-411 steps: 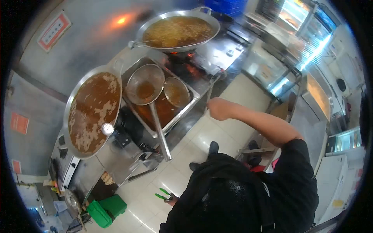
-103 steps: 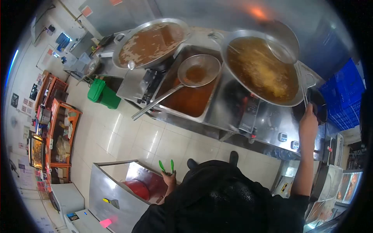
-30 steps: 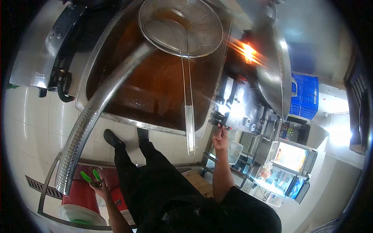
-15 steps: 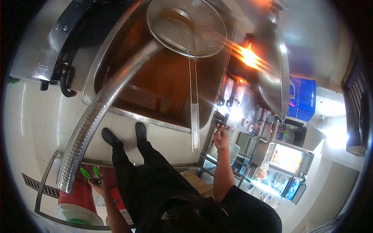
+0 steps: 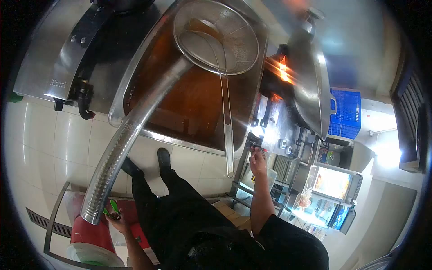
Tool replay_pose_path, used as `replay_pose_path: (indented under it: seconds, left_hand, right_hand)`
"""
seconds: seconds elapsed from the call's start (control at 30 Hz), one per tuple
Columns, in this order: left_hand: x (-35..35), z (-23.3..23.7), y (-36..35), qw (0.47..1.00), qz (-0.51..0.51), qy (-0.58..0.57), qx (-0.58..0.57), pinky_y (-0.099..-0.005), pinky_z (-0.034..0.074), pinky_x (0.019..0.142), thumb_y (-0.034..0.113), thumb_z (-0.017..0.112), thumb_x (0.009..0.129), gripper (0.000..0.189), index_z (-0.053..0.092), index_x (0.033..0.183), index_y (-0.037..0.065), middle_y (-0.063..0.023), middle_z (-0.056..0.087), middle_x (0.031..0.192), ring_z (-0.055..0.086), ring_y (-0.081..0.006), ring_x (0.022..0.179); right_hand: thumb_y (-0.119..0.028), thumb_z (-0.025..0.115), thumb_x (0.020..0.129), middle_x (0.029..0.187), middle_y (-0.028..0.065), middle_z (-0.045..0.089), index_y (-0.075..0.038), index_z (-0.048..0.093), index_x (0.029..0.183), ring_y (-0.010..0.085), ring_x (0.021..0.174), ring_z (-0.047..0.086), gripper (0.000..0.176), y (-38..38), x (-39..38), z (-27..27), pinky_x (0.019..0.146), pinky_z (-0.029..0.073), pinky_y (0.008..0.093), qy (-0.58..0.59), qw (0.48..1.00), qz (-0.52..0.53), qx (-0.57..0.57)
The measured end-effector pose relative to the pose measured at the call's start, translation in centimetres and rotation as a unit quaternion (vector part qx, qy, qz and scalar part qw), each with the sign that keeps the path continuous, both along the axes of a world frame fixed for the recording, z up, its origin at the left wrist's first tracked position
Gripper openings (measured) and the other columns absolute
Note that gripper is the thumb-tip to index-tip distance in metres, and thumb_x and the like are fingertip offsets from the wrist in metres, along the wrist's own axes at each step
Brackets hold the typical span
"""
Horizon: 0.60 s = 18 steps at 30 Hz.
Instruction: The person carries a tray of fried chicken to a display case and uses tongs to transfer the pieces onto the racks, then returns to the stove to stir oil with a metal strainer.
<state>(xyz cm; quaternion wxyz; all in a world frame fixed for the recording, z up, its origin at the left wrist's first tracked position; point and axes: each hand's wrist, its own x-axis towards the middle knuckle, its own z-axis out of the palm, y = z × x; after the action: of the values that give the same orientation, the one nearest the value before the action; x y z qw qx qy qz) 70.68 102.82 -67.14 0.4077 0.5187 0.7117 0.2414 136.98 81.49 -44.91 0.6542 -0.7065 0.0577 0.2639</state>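
My left hand, low at the left, is closed on a utensil with two bright green ends. It is just right of the tip of a dimpled metal handle. My right hand is raised near the tray's lower right corner, fingers closed at a small dark object with a red part that I cannot make out. A round mesh strainer with a smaller strainer in it rests over a deep metal tray of brown liquid. The small strainer's long handle hangs over the tray's front edge.
Flames burn beside a large tilted wok at the right. A blue crate stands behind it. A steel stove is at upper left. Red containers with a curved metal rail stand at lower left.
The view has shifted slightly, so the tray and the dimpled handle appear further right. My left hand appears a little right and lower, closer to that handle's tip. Both hands keep their grip.
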Motion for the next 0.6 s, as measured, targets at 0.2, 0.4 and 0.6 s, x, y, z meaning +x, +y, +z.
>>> replay_pose_path:
  seconds: [0.2,0.4,0.6]
  left_hand:
    - [0.2,0.2,0.5,1.000,0.013,0.024,-0.001,-0.0318,0.051,0.067,0.017,0.087,0.081,0.083,0.037,0.145,0.000,-0.0076,0.056,0.098,0.057,-0.0170,0.080]
    - [0.5,0.4,0.6,0.999,0.043,-0.004,-0.010,-0.0292,0.050,0.066,0.016,0.087,0.081,0.073,0.042,0.135,-0.001,-0.0055,0.053,0.096,0.054,-0.0156,0.079]
    - [1.1,1.3,0.7,0.998,0.049,0.012,-0.031,-0.0283,0.046,0.066,0.016,0.086,0.082,0.060,0.046,0.122,0.000,-0.0021,0.046,0.091,0.046,-0.0144,0.079]
  right_hand:
    - [-0.022,0.068,0.098,0.101,0.0123,0.071,-0.005,0.065,0.080,0.0077,0.051,0.044,0.025,-0.2,0.1,-0.1,0.044,0.032,0.0204,-0.018,0.999,0.000,-0.030]
    - [-0.024,0.067,0.099,0.087,0.0074,0.069,-0.004,0.067,0.084,0.0073,0.048,0.044,0.025,0.8,-0.2,0.6,0.042,0.031,0.0208,-0.016,0.999,-0.003,-0.037]
    - [-0.026,0.067,0.099,0.067,0.0008,0.061,-0.004,0.069,0.092,0.0061,0.045,0.041,0.023,0.6,0.1,0.5,0.042,0.029,0.0205,-0.032,0.995,0.006,-0.099]
